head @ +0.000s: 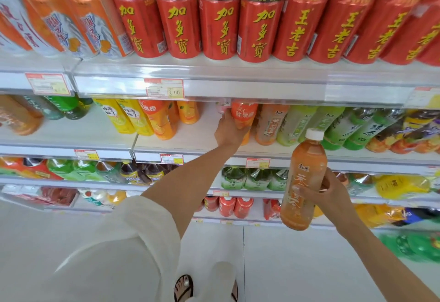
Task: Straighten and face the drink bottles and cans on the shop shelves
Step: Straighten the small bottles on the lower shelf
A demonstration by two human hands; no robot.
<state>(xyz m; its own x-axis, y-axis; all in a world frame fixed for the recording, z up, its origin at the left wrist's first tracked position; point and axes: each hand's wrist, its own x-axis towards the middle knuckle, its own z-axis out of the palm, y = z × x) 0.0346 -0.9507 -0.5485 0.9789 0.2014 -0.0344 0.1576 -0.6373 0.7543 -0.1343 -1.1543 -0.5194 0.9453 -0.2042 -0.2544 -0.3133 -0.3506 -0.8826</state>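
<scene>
**Both grips loaded, and little room for a slip**

Holding an orange juice bottle (244,113) on the middle shelf (190,142) with the left grip (228,132), fingers curled round its lower half, arm reaching well in under the price rail (238,87). Holding a tea bottle (303,182) with the right grip (332,192), clasped round the middle, white cap up, tilted a little, out in front of the shelves and over the floor (297,266) with no shelf beneath.

Most likely trouble, judged from here: turning or sliding the orange juice bottle too briskly and nudging the pale tea bottle (270,124) just beside it on the right, then the green bottles (297,123) next along. Packed that close, likely to go over like dominoes. Could also clip what looks like a pink bottle (222,107) just behind the knuckles; half hidden, so hard to say how steady.

Second risk: lifting rather than sliding. Very little headroom under the price rail, so might catch the cap and jerk the orange juice bottle out of the fingers.

Third: the tea bottle. Held one-handed at mid-height, with attention seemingly on the other arm. Smooth wrapper and full by the look of it, so might slide through the fingers and drop to the floor. Probably safer to stand it on the bare stretch of shelf left of the orange juice bottle before twisting anything.

No threat to the cans (219,18) on the shelf above — short of a hard knock to the rail.
</scene>
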